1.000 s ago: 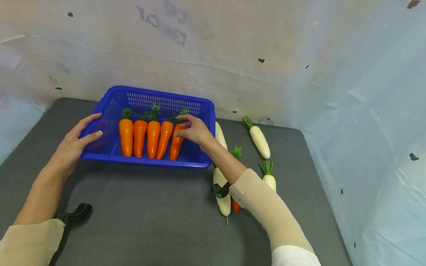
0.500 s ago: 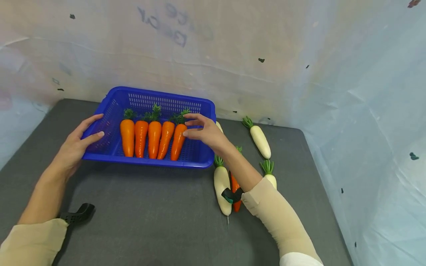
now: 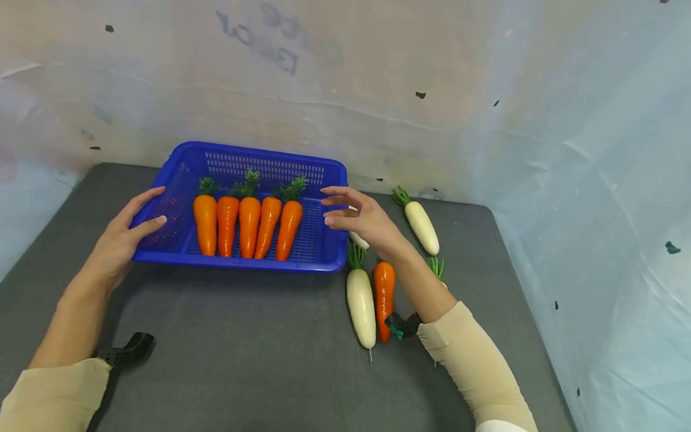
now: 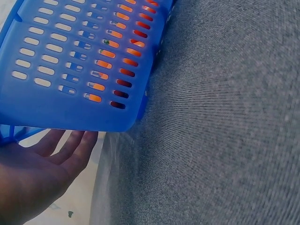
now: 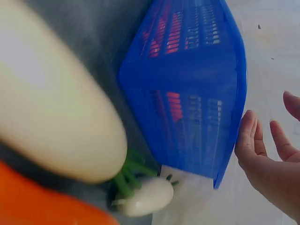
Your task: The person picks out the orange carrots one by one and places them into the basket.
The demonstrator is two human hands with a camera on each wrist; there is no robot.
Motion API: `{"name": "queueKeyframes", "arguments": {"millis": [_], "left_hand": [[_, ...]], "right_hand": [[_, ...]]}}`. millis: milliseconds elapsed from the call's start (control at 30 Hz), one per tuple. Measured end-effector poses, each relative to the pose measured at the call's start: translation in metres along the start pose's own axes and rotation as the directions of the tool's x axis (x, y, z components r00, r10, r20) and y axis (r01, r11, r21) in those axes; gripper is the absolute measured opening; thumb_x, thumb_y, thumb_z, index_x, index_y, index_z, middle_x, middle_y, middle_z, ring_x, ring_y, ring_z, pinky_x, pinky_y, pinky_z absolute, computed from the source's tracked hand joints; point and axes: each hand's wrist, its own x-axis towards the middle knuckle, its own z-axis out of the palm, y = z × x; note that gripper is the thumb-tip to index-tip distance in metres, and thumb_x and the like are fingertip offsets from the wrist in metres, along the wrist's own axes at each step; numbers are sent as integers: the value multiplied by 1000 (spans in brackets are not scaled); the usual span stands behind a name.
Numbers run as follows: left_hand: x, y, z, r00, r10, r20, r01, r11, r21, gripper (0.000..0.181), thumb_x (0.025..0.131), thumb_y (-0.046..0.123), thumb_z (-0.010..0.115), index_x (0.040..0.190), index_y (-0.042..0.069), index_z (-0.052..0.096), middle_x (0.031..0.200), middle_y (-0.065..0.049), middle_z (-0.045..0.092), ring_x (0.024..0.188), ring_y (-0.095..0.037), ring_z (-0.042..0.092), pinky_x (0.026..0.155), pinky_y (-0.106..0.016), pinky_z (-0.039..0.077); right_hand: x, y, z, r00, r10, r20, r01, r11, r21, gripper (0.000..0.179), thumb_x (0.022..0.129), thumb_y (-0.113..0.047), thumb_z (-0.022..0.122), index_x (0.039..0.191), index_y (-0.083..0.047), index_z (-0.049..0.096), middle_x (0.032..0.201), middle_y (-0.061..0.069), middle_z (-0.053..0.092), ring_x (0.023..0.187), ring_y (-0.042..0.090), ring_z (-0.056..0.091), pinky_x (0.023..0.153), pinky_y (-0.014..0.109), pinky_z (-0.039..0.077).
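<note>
A blue plastic basket [image 3: 318, 264] with slotted walls holds several orange carrots [image 3: 249, 227], laid side by side with green tops toward the back. My left hand [image 3: 116, 240] grips its left rim, thumb on the inner side. In the left wrist view, the fingers of that left hand [image 4: 51, 164] show beneath the rim. My right hand [image 3: 367, 222] is at the basket's right rim, fingers spread and holding nothing. Below its wrist lie a white radish [image 3: 360, 306] and a carrot [image 3: 384, 294], which the right forearm partly overlaps.
Another white radish [image 3: 422, 228] lies farther back on the right of the dark grey table [image 3: 243, 354]. One radish [image 3: 358, 240] is mostly hidden behind the right hand, and one with green leaves [image 3: 436, 266] behind the forearm. A pale sheet wall [image 3: 367, 132] rises behind the table.
My right hand has drawn off the rightmost carrot in the basket and moved right to the rim. That carrot stays in the row. The left hand and the basket have barely moved.
</note>
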Motion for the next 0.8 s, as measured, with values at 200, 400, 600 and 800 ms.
{"name": "queueKeyframes", "arguments": {"millis": [200,400,600,800], "left_hand": [[-2,-3,-1,1000,-3,2,3,1000,0,60,105,39,46,156,47,16,162,-21,9,112,-20,42,72,-16,49],[-1,-4,-1,1000,5,-3,-5,1000,5,59,105,39,46,156,47,17,161,-22,11,110,-19,43,71,-17,49],[0,-3,0,1000,6,-5,-6,1000,5,59,105,39,46,156,46,17,160,-21,12,109,-18,43,71,-16,48],[1,-1,1,1000,-1,-6,1,1000,8,59,105,40,46,156,47,17,159,-21,13,109,-19,44,71,-18,49]], "right_hand": [[-15,3,-12,1000,24,-15,-24,1000,-16,55,92,-14,72,143,-21,52,138,8,55,123,28,57,97,43,49],[-27,12,-25,999,7,-40,-9,999,-41,57,93,-10,71,145,-11,48,140,15,53,120,31,59,97,43,49],[-43,23,-38,998,5,-66,-8,999,-45,55,94,-6,68,145,-11,48,142,23,48,122,42,54,97,42,48],[-58,32,-49,996,24,-84,-27,999,-36,54,93,-7,69,143,-14,49,142,17,50,125,45,51,98,44,46]]}}
